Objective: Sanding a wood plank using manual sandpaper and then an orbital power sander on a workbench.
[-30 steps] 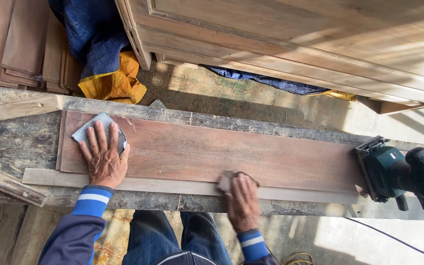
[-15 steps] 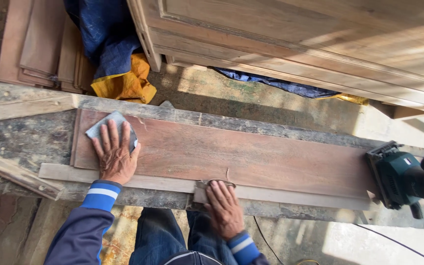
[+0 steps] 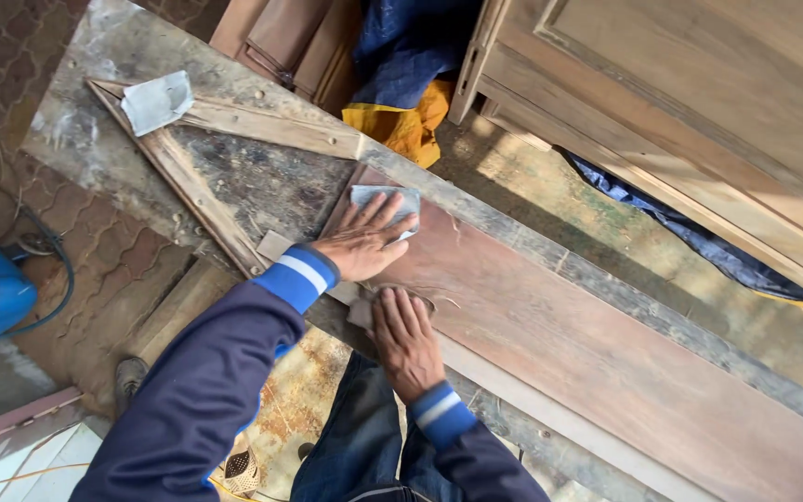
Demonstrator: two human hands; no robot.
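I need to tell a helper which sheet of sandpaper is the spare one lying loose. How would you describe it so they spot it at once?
Start at the long reddish board on the dusty workbench, then follow the bench to its far left corner. There a grey sandpaper sheet lies on the pale wooden strip. Unlike the sheet under the left hand, no hand touches it.

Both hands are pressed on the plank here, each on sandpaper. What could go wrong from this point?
1. The right hand works at the plank's near edge; bare fingers might catch a splinter there.
2. The left hand only partly covers its sandpaper; the sheet may slide off.
3. The plank lies unclamped on the bench, so it might shift.
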